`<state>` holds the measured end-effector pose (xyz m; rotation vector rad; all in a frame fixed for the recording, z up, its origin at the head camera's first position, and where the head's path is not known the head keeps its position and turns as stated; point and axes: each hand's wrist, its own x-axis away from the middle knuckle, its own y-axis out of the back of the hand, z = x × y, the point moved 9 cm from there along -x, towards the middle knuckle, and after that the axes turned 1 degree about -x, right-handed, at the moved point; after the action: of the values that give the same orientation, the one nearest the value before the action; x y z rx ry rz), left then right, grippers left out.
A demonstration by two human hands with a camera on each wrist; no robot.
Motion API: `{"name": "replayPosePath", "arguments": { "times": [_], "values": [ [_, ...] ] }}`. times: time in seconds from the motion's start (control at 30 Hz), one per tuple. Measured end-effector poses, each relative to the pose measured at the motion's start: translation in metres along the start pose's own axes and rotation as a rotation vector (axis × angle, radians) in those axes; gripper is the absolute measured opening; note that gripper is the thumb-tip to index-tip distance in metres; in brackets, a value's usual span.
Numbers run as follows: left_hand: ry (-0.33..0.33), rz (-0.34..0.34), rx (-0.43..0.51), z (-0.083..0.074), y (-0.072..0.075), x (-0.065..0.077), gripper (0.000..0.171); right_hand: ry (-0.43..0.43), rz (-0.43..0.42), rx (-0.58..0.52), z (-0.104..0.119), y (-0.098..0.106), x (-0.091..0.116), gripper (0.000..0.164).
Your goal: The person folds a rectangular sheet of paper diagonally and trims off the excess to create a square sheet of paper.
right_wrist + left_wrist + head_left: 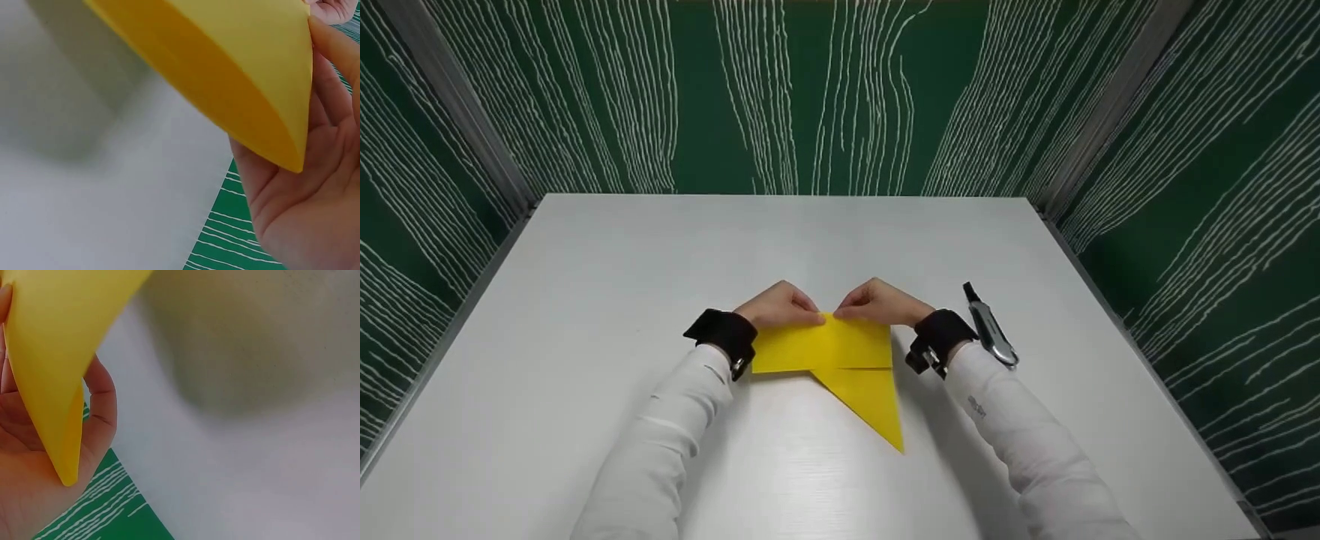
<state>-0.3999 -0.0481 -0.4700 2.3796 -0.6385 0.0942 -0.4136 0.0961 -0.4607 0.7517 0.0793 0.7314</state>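
A sheet of yellow paper [840,345], folded over along its far edge, is held up between both hands. One pointed flap hangs toward the near side at its right. My left hand [786,306] pinches the folded top edge just left of the middle. Close beside it, my right hand [881,302] pinches the same edge. In the left wrist view the paper [62,354] curves across the left palm [34,484]. The right wrist view shows the two layers of paper [259,50] standing apart at the side, in front of the right palm [315,202].
A grey and black drawing compass [991,326] lies on the white table [622,255], just right of the right wrist. Green walls with white wavy lines [855,97] stand behind and at both sides. Black bands with small cameras sit on both wrists.
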Motion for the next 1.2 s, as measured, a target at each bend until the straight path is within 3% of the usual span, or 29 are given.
{"name": "replayPosePath", "arguments": {
  "times": [0.37,0.8,1.2],
  "values": [
    [-0.019,-0.008,0.044,-0.005,-0.001,0.000,0.029,-0.047,-0.018,-0.004,-0.004,-0.002,-0.002,0.026],
    [-0.085,-0.067,0.016,-0.013,-0.003,0.000,0.025,-0.038,-0.052,0.004,-0.003,-0.001,-0.004,0.025],
    [-0.031,-0.053,0.030,-0.001,0.000,0.001,0.029,-0.048,-0.035,-0.010,-0.014,0.003,0.001,0.028]
  ]
}}
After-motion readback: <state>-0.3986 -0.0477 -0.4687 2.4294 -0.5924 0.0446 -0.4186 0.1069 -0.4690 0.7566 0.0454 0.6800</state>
